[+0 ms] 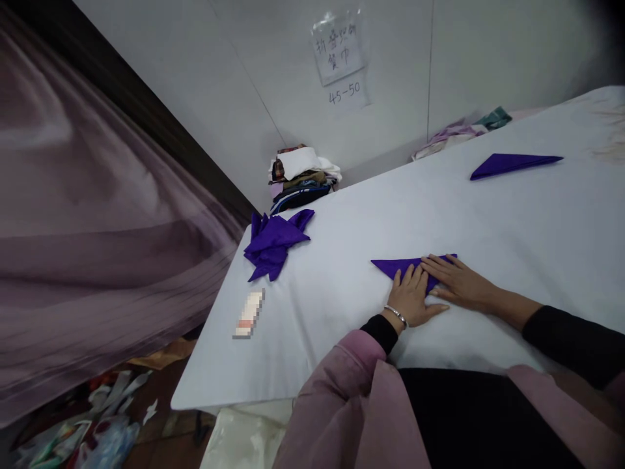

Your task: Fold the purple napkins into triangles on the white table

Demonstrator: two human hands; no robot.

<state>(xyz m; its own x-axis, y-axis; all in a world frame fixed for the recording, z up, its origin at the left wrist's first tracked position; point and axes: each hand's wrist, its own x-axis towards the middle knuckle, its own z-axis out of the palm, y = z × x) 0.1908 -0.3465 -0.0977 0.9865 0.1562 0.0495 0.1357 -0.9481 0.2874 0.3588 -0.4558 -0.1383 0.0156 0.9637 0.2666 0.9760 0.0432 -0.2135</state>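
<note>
A purple cloth napkin [388, 267], folded into a triangle, lies on the white-covered table in front of me. My left hand [411, 298] rests flat on its near middle, thumb stretched to the right, a bracelet on the wrist. On the napkin's right part lies my right hand [454, 280], fingers extended and almost meeting the left fingertips. Between them the hands hide much of the cloth. Farther back on the right is a second purple napkin [515, 165], folded long and narrow. Several purple napkins lie in a loose heap [276, 242] at the table's left end.
The table [342, 221] reaches the wall, its left edge dropping to the floor. A blurred-out object [249, 314] lies near that edge. Folded clothes [300, 179] are stacked behind the table; a mauve curtain [107, 215] hangs at left. A handwritten sign [338, 49] is on the wall.
</note>
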